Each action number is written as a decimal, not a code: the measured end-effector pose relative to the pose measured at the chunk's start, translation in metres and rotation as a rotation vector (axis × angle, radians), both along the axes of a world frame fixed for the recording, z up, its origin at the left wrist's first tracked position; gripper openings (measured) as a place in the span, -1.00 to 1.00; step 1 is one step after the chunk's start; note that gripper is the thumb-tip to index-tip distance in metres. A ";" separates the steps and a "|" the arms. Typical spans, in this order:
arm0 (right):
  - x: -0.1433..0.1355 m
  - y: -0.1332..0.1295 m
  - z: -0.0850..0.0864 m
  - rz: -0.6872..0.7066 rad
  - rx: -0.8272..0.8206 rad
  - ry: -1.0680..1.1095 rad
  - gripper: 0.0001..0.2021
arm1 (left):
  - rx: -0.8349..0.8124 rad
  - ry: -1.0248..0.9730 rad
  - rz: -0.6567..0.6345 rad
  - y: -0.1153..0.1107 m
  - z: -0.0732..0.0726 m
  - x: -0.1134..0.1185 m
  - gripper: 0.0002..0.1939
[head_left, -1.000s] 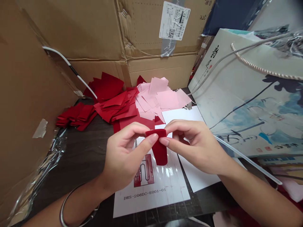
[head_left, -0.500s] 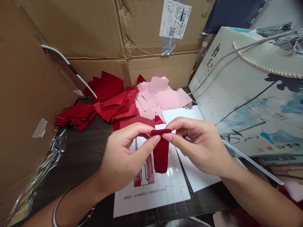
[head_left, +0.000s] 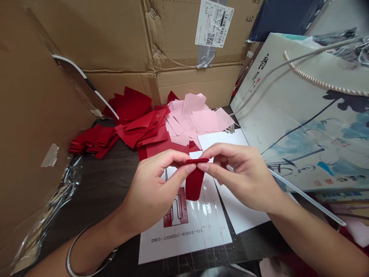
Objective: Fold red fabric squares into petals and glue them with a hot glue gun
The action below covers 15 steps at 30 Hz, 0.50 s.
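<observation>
A folded dark red velvety piece point(head_left: 194, 185) hangs between my hands, its top edge doubled over. My left hand point(head_left: 157, 192) pinches the left end of that fold between thumb and index finger. On the right end, my right hand point(head_left: 240, 177) grips the same fold with thumb and forefinger; its other fingers are curled. Both thumbtips nearly meet at the fold. Beneath lies a white sheet point(head_left: 184, 246) with a printed picture and code, partly covered by my hands. Whether anything sits inside the fold is hidden.
Behind are loose red pieces point(head_left: 141, 127), pink pieces point(head_left: 198, 115) and a stack of folded red ones point(head_left: 93, 140). A second white sheet point(head_left: 245, 219) lies to the right. Cardboard walls point(head_left: 86, 34) stand left and behind; a paper bag point(head_left: 311, 127) stands right. A white cable point(head_left: 77, 68) hangs at left.
The red piece's lower end has tilted, so it looks shorter and sits higher. Both hands keep their pinch on the fold, with the left hand shifted slightly right.
</observation>
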State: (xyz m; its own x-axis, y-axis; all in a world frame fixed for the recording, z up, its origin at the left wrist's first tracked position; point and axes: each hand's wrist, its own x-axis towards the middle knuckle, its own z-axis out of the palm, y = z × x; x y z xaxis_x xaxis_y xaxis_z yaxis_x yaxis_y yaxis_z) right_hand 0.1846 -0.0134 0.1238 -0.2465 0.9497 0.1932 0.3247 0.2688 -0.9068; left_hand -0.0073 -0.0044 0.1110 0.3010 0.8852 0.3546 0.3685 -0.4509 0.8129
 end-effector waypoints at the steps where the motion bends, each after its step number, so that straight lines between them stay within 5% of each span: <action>1: 0.000 0.000 0.000 -0.001 -0.011 0.003 -0.91 | 0.007 0.000 0.004 0.000 0.000 0.000 -0.95; 15: -0.001 0.001 -0.002 0.098 0.228 -0.055 -0.89 | 0.025 0.010 -0.125 0.001 0.002 -0.001 -0.90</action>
State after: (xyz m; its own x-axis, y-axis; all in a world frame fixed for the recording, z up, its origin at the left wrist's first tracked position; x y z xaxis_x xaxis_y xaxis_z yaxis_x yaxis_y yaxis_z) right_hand 0.1833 -0.0127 0.1219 -0.3512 0.8541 0.3837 0.3343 0.4972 -0.8007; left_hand -0.0085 -0.0032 0.1132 0.4124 0.8312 0.3730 0.3156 -0.5144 0.7974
